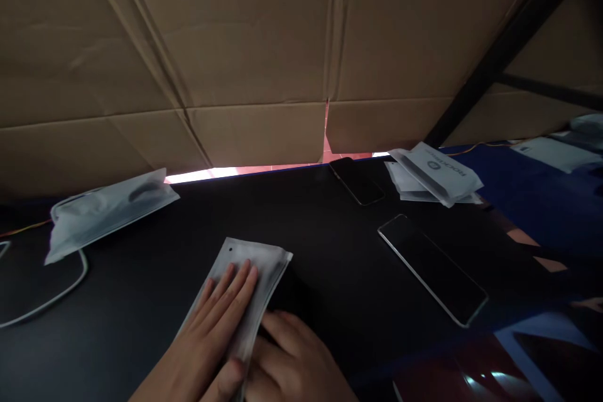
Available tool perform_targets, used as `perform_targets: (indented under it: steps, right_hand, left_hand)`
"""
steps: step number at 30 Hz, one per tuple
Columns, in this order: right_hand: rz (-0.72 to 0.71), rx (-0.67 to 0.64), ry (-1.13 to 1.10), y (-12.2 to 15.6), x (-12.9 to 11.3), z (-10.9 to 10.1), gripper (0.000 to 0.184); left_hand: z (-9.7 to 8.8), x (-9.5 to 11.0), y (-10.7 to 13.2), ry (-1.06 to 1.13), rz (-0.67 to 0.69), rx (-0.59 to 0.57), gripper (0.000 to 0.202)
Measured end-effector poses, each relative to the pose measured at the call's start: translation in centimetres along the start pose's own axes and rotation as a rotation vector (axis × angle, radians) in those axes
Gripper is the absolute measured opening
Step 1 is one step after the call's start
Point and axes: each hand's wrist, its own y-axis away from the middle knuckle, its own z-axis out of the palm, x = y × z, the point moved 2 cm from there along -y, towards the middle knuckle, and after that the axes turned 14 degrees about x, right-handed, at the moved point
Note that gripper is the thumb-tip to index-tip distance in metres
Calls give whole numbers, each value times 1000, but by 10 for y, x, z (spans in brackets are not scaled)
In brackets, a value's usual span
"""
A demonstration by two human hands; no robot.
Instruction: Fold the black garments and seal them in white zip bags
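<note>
A white plastic pouch (262,264) lies on the black table (330,251) near the front edge. My left hand (207,333) rests flat on top of it, fingers stretched out together and thumb at the pouch's near end. My right hand (292,358) lies beside it on the right, fingers curled against the pouch's right edge, where something dark shows; what they hold is hidden. A dark phone (431,268) lies face up to the right of my hands, apart from them.
A second dark phone (357,180) lies at the table's far edge. A stack of white pouches (433,176) sits at the back right, another pouch (103,210) at the left over a white cable (56,295). Cardboard sheets (259,44) wall the back.
</note>
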Motion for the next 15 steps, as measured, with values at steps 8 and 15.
perform_targets:
  steps: [8,15]
  right_hand:
    - [-125,-44,149,4,21,-56,21]
    - [158,-241,-250,12,9,-9,54]
  left_hand:
    - [5,-1,5,55,-29,-34,67]
    - [0,14,-7,160,64,-121,83]
